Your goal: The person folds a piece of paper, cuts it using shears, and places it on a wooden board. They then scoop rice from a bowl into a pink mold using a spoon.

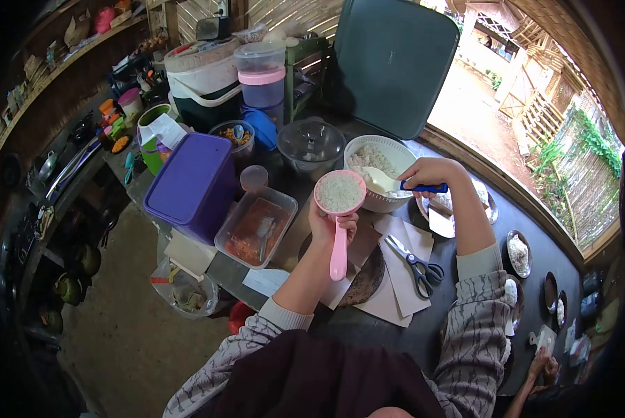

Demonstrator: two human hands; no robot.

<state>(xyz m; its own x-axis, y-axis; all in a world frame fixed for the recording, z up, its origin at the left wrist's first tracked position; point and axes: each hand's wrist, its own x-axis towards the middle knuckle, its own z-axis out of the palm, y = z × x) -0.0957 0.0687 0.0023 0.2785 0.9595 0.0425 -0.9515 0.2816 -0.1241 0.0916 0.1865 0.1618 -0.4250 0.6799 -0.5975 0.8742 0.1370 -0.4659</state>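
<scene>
My left hand (332,224) is wrapped round a pink long-handled scoop (338,247), just below its cup, with the handle slanting toward me. White rice (340,191) fills the cup to the rim. In my right hand (431,173) is a serving spoon (378,182) with a white bowl and a blue handle. Its bowl dips over the near edge of a white basin (357,198) holding more rice. Below the hands, black-handled scissors (415,266) lie on brown paper sheets (389,301), which partly cover a dark round board (364,282).
Left of my hands stand a clear tub of red sauce (256,233), a purple box (190,182) and a clear bowl (311,143). Along the right lie plates of rice (519,254). Another person's hands (541,366) are at the lower right. A dark tray (396,70) leans behind.
</scene>
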